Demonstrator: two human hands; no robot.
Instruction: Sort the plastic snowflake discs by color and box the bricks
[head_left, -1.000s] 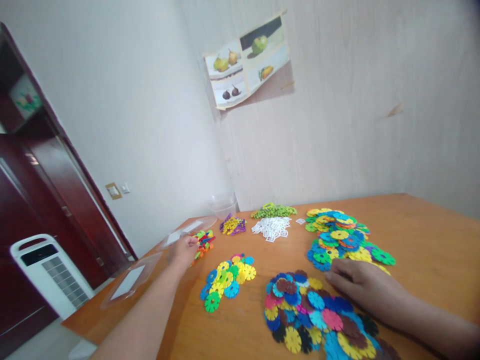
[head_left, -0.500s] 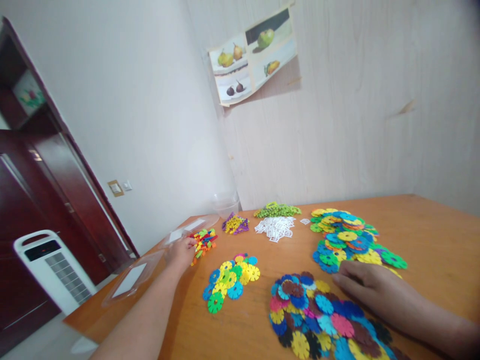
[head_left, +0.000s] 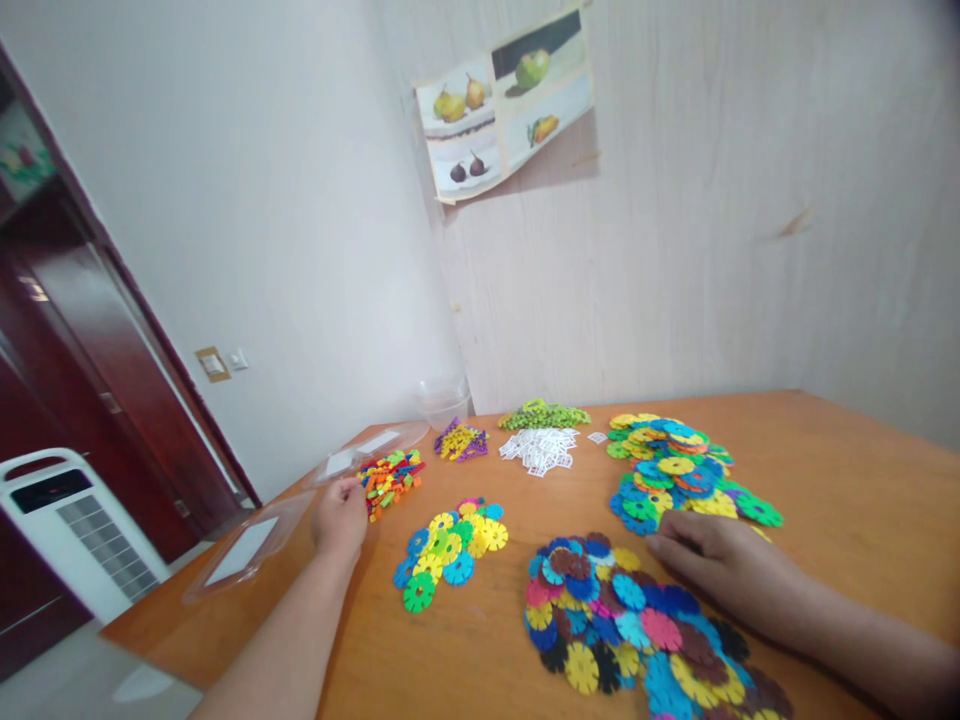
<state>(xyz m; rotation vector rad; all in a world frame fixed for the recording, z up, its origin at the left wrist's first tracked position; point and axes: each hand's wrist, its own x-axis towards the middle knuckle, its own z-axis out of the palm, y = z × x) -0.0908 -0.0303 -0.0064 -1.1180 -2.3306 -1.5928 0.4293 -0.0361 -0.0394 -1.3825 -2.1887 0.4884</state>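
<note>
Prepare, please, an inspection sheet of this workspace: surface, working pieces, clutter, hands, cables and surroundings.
Surface: brown wooden table.
Working pieces: small red, orange and green plastic pieces, heaped; multicoloured notched round plastic discs, in three heaps.
Clutter: heaps of white lattice pieces, green pieces and purple-and-yellow pieces; transparent round plastic tub; transparent plastic sheet-like item with white label.
Hands: left hand at the small pieces' edge, grasp unclear; right hand loosely curled between two disc heaps, no held piece visible.
Cables: nothing seen.
Surroundings: pale wall with fruit-picture sheet; dark red door; white grilled appliance.
</note>
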